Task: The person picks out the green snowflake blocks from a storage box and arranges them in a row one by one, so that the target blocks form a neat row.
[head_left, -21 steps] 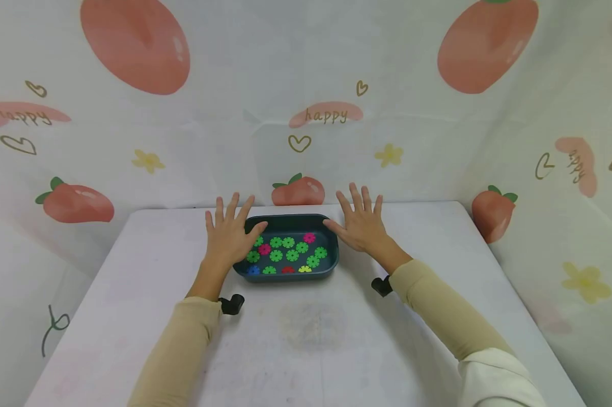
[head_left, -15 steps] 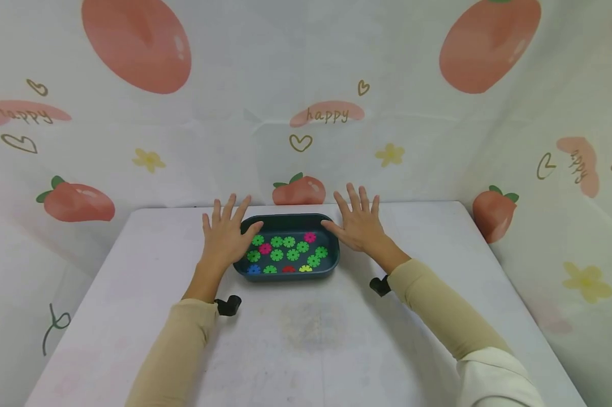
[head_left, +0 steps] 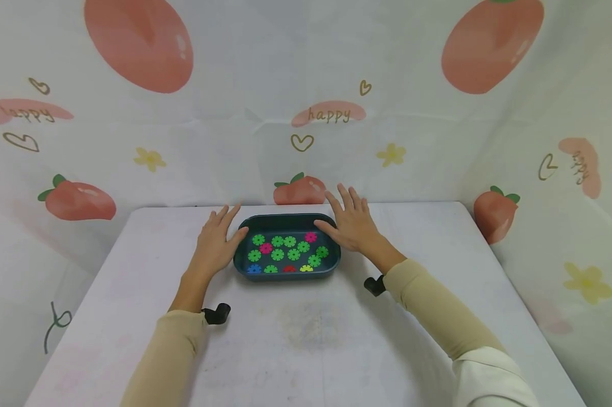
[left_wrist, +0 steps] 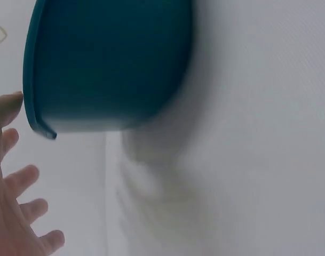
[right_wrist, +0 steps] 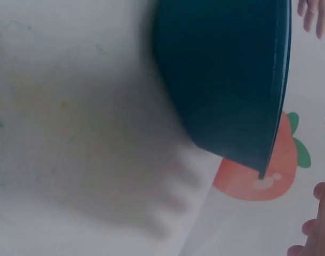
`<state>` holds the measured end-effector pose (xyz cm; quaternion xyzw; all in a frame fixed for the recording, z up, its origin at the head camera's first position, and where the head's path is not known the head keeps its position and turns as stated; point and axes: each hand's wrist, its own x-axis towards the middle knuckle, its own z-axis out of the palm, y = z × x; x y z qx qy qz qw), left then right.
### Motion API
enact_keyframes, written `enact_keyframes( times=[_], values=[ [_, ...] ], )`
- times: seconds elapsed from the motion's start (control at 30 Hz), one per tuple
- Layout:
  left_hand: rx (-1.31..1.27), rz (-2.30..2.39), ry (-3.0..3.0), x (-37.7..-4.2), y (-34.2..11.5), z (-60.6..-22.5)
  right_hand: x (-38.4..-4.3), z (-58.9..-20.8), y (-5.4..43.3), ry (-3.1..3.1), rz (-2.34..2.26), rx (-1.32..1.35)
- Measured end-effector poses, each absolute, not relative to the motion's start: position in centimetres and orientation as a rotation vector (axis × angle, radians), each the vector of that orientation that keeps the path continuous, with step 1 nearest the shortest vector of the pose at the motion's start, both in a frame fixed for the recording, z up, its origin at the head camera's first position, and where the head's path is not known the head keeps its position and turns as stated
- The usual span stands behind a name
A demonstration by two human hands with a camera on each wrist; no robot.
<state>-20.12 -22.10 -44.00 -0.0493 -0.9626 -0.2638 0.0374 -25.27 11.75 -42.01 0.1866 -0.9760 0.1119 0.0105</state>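
Note:
A dark teal tray (head_left: 287, 277) sits near the back of the table, holding several green flower-shaped discs (head_left: 278, 241). Among them are pink ones (head_left: 266, 248), a blue one (head_left: 254, 269), a red one (head_left: 289, 270) and a yellow one (head_left: 306, 268). Beside the tray's left end is my left hand (head_left: 213, 246), fingers extended, thumb tip right at the rim. My right hand (head_left: 356, 229) reaches across the back right corner with fingers straight, its thumb overlapping the tray. In the left wrist view the thumb (left_wrist: 8, 104) appears close to the tray's edge (left_wrist: 30, 80).
The white table (head_left: 316, 350) carries a faint greyish stain in front of the tray. Behind it hangs a pale cloth (head_left: 224, 152) printed with strawberries, hearts and flowers. A black wrist camera (head_left: 216, 314) projects from the left wrist, and another camera (head_left: 374, 285) from the right.
My left hand has shifted left and slightly toward me, its fingers now closer together. The right hand has moved a little left over the tray's corner. The tray stays put.

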Motion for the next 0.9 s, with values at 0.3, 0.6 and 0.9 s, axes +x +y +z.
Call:
enact_keyframes(
  times=[0.3,0.6,0.9],
  values=[
    [-0.124,-1.046,-3.001,-19.5,-23.5,-44.6,-25.1,-41.7,10.6,-3.014,0.356,0.648],
    [-0.116,-1.197,-2.971,-18.8,-24.5,-45.2,-24.9,-41.4,8.7,-2.962,0.411,0.760],
    [-0.034,-1.312,-2.985,-18.3,-24.6,-45.7,-24.4,-41.5,6.5,-3.008,0.431,0.837]
  ],
)
